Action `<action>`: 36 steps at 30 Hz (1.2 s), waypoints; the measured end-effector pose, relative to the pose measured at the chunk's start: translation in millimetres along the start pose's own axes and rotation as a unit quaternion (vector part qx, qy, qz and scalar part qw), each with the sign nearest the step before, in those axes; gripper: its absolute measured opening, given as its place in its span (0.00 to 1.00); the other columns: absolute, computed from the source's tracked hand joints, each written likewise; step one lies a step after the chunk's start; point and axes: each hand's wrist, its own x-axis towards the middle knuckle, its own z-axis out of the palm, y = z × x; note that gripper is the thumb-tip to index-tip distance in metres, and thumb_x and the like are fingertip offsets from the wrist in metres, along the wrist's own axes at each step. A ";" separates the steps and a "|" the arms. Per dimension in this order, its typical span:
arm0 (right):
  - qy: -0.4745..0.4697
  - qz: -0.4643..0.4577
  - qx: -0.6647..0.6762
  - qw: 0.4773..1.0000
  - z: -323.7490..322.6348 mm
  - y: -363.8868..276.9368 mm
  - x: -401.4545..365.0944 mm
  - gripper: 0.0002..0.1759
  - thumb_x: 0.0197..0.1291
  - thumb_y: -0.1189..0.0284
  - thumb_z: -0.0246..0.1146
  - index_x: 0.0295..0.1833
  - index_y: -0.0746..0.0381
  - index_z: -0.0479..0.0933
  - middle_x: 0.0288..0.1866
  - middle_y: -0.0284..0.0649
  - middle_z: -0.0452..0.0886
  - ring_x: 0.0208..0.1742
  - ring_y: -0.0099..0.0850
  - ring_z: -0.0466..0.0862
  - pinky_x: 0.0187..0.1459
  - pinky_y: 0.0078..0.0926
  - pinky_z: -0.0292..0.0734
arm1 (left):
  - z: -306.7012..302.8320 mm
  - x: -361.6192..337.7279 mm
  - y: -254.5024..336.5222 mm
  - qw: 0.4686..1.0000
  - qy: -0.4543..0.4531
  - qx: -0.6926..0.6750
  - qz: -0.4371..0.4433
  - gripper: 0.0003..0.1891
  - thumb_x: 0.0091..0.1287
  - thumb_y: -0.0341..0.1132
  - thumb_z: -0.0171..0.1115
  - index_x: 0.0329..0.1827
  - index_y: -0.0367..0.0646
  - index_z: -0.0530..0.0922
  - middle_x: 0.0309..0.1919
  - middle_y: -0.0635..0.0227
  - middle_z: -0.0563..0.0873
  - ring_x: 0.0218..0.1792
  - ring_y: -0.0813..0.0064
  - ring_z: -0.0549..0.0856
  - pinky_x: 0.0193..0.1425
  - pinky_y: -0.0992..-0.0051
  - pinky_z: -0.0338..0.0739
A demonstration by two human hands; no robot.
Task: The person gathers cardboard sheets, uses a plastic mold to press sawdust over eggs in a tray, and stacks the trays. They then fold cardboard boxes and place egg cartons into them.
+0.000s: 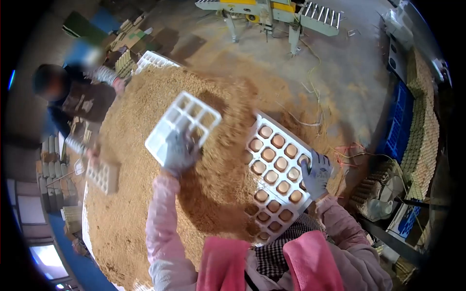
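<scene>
Pink cloth (313,262) lies nearest, left grip (179,154) clasping a grid (171,124) ahead, right grip (318,173) a tray (266,182) by its edge.

Head view | our gloved left hand (179,153) holds a white gridded frame (159,139) over a heap of loose brown material (126,150) | our gloved right hand (319,172) holds the edge of a white tray (272,188), eggs (280,164) in its cells | we see a co-worker's hand (92,155) at a pale tray (101,178)
</scene>
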 end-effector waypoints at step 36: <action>-0.109 -0.045 0.121 0.986 -28.7 19.6 17.5 0.27 0.51 0.62 0.64 0.56 0.63 0.70 0.53 0.46 0.75 0.53 0.44 0.75 0.56 0.41 0.67 | 44.8 120.9 6.5 0.986 -0.139 0.005 -0.091 0.24 0.60 0.44 0.58 0.57 0.42 0.73 0.52 0.50 0.74 0.50 0.52 0.75 0.55 0.57 0.69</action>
